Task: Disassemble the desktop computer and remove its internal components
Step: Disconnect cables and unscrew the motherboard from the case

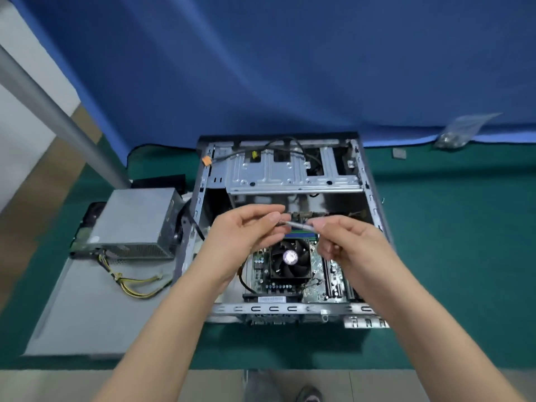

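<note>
Head view, steeply down, close.

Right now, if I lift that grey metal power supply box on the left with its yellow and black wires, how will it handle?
The grey metal power supply box is probably heavy for its size and rigid, given its solid steel casing. Its flat sides suggest it won't roll. The yellow and black wires lie in loose curves on the grey side panel, so they will likely dangle and could snag.
</note>
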Demonstrator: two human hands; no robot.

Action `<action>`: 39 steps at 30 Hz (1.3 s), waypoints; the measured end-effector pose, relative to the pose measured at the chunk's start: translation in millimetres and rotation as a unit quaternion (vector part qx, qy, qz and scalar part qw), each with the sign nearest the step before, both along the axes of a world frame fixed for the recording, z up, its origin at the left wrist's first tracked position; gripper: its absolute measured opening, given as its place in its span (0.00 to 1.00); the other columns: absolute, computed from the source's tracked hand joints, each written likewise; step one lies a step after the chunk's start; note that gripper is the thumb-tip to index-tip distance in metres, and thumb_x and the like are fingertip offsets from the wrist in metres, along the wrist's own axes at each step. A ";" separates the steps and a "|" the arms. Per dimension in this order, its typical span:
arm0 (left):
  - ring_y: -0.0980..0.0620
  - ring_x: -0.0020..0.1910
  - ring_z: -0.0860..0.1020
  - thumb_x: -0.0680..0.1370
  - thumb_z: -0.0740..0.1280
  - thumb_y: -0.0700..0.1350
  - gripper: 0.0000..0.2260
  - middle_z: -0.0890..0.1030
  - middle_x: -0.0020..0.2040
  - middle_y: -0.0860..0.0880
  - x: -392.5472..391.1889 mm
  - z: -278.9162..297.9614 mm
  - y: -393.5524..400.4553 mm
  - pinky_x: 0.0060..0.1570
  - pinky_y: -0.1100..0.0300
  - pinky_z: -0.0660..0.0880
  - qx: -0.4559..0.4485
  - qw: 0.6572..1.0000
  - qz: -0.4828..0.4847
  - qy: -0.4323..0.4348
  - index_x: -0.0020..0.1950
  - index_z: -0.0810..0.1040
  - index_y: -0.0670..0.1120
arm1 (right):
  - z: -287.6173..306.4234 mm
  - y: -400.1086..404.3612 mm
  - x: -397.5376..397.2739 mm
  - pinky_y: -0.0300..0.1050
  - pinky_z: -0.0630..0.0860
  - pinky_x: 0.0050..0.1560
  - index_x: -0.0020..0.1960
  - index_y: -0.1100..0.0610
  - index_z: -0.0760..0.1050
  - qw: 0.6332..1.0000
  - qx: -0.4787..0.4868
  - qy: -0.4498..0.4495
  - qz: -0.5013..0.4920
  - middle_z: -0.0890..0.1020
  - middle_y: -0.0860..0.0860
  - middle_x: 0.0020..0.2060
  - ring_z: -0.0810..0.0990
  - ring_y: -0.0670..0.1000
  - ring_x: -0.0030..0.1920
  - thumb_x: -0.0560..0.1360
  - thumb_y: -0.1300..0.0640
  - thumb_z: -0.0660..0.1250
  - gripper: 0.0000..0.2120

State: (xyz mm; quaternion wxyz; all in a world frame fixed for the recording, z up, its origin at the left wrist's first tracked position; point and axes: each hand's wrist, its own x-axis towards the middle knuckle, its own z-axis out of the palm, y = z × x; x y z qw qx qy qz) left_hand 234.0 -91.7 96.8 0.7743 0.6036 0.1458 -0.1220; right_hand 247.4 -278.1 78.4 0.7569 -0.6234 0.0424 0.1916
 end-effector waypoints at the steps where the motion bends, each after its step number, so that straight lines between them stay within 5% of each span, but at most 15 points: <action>1: 0.50 0.46 0.84 0.74 0.69 0.38 0.09 0.85 0.48 0.45 -1.3 6.8 -0.9 0.42 0.67 0.78 0.003 1.000 0.003 -0.007 0.54 0.81 0.41 | 6.2 -0.7 -1.9 0.44 0.66 0.40 0.41 0.54 0.84 1.000 0.000 -0.005 0.005 0.73 0.49 0.25 0.69 0.47 0.29 0.74 0.59 0.68 0.06; 7: 0.49 0.45 0.84 0.72 0.69 0.34 0.08 0.85 0.47 0.42 -10.0 39.5 -2.4 0.41 0.66 0.79 0.004 0.999 0.018 -0.031 0.50 0.81 0.38 | 42.1 0.0 -5.7 0.41 0.67 0.38 0.40 0.58 0.82 1.000 0.018 -0.022 0.013 0.73 0.51 0.25 0.69 0.47 0.28 0.74 0.61 0.68 0.06; 14: 0.49 0.39 0.84 0.65 0.72 0.42 0.14 0.84 0.43 0.39 -16.2 50.6 11.1 0.34 0.68 0.78 -0.019 0.996 0.083 -0.025 0.48 0.80 0.38 | 64.8 31.6 3.2 0.37 0.72 0.31 0.45 0.61 0.80 0.987 0.149 0.018 0.059 0.74 0.51 0.26 0.71 0.47 0.28 0.74 0.57 0.68 0.07; 21: 0.51 0.34 0.83 0.66 0.71 0.46 0.12 0.84 0.37 0.42 5.9 37.7 57.1 0.33 0.67 0.78 0.039 0.996 0.082 -0.013 0.45 0.81 0.39 | 51.6 84.1 37.0 0.38 0.72 0.33 0.43 0.56 0.83 0.990 0.093 0.022 0.105 0.75 0.51 0.26 0.72 0.48 0.28 0.78 0.54 0.64 0.11; 32: 0.50 0.41 0.84 0.76 0.67 0.36 0.05 0.85 0.42 0.44 72.7 0.6 158.1 0.38 0.65 0.78 0.074 0.996 0.052 0.012 0.48 0.81 0.42 | 20.2 174.7 116.0 0.37 0.72 0.34 0.48 0.57 0.81 0.990 0.045 0.025 0.131 0.75 0.50 0.27 0.72 0.47 0.29 0.78 0.53 0.63 0.11; 35: 0.53 0.37 0.83 0.76 0.67 0.35 0.05 0.85 0.39 0.45 93.8 -17.9 180.7 0.36 0.65 0.79 0.148 0.985 0.082 0.018 0.48 0.82 0.41 | -0.9 174.1 140.8 0.33 0.72 0.33 0.46 0.51 0.81 0.989 -0.098 -0.102 0.050 0.77 0.43 0.30 0.74 0.41 0.31 0.77 0.48 0.62 0.11; 39: 0.55 0.29 0.80 0.75 0.69 0.36 0.04 0.82 0.34 0.50 125.9 -49.8 213.0 0.35 0.63 0.79 0.331 0.940 0.076 0.031 0.46 0.84 0.43 | -39.8 156.9 166.3 0.24 0.66 0.47 0.51 0.49 0.75 0.908 -0.343 -0.240 -0.028 0.76 0.43 0.46 0.73 0.38 0.47 0.80 0.52 0.59 0.06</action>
